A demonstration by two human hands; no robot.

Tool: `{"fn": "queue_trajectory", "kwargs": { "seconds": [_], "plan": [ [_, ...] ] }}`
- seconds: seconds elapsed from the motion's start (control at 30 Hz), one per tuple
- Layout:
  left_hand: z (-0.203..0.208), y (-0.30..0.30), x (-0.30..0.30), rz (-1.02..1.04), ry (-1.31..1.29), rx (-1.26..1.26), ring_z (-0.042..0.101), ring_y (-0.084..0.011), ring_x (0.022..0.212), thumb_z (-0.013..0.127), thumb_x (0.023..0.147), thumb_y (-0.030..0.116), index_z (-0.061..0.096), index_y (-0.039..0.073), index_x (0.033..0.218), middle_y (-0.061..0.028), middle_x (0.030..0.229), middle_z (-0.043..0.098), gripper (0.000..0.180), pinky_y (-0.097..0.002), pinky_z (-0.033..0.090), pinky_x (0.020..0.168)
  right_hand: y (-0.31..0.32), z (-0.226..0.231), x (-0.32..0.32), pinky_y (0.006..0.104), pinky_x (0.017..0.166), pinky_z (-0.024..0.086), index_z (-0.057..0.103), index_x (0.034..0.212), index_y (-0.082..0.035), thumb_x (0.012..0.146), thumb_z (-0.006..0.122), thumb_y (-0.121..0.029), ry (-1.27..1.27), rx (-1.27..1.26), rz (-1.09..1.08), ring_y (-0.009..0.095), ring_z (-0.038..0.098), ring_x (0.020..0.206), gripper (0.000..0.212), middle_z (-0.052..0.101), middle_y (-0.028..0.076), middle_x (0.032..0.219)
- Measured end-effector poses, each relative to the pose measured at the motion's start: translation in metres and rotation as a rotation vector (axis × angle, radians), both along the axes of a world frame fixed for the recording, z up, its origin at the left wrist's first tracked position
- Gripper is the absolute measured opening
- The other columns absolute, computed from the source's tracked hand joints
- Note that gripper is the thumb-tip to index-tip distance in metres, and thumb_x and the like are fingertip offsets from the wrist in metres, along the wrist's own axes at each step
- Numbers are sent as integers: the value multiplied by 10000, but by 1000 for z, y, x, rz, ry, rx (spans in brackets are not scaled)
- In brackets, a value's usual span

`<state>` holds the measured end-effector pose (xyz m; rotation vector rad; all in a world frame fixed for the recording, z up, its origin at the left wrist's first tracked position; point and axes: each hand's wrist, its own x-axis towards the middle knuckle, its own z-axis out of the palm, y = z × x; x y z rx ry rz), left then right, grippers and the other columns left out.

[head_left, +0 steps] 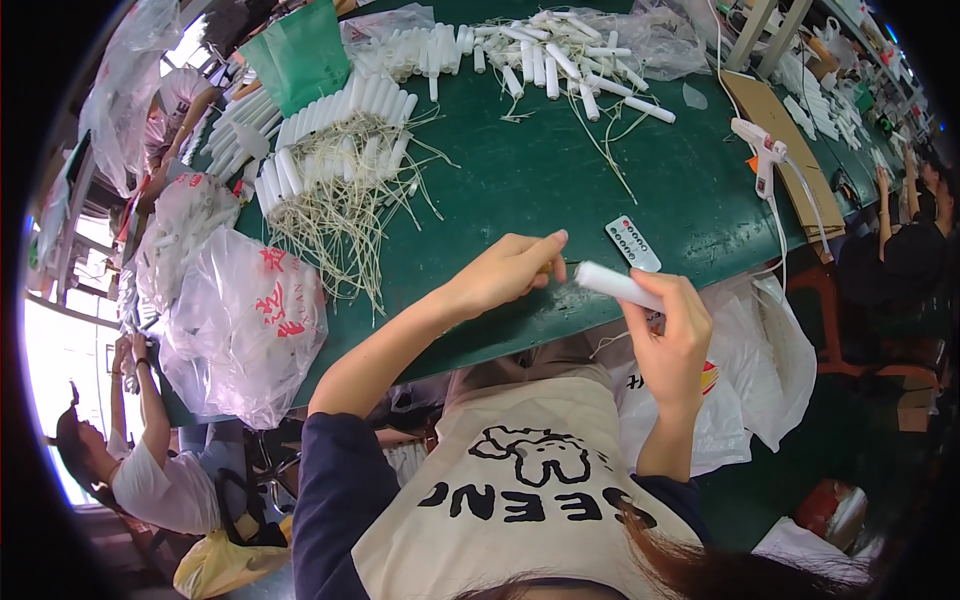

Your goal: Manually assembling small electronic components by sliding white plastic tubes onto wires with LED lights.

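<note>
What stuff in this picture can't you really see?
All in the head view:
Held end of the white tube: hidden by the right hand.
Anything inside the left hand: its curled fingers hide it.
What fills the big plastic bag: blurred by cloudy, wrinkled plastic.
Marks on the small remote: too small.

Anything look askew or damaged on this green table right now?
The far pile of white tubes is jumbled, pointing every which way, unlike the neater rows to its left. The held white tube shows no visible damage.
</note>
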<state>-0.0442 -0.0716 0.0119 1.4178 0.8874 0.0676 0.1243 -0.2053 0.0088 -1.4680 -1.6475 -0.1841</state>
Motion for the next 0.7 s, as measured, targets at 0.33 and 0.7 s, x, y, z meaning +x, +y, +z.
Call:
{"fn": "queue_trajectory", "kwargs": {
  "seconds": [0.33,0.7],
  "plan": [
    [19,-29,-53,62,-432,221,509,-40,814,656,864,174,616,1,1024,30,868,590,239,-197,418,719,6,1,-50,299,785,444,377,1100,-17,770,744,-120,655,-338,463,165,598,891,503,657,128,975],
    [85,129,-187,619,888,1167,559,-282,492,632,757,542,643,-20,653,-143,540,576,572,-402,448,539,22,-5,-28,293,746,472,563,971,14,821,618,-47,387,-315,317,186,618,798,171,664,93,876]
  ]
}}
